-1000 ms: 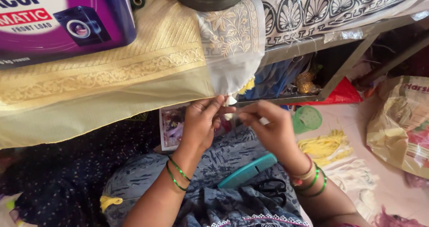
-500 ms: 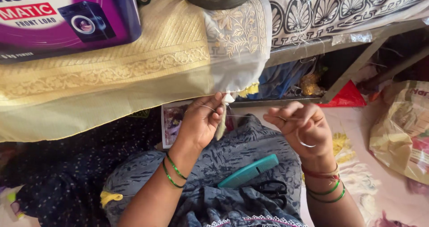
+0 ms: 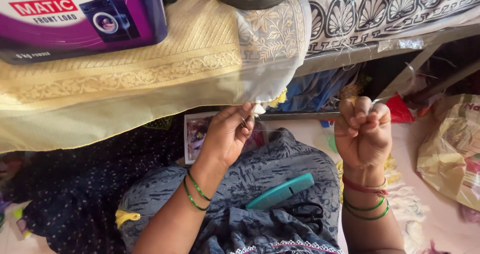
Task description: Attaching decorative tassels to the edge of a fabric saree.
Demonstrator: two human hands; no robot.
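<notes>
Overhead, yellow fabric [image 3: 125,84] drapes table edge; pink floor [image 3: 425,184] below.

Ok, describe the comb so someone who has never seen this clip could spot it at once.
Start from the person's lap, covered in blue-grey patterned cloth, between the two forearms. The comb lies there at a slant, just above the black scissors and below the left hand pinching the cream fabric's edge. It is the only teal thing on the lap: flat, plastic, fine-toothed.
</notes>
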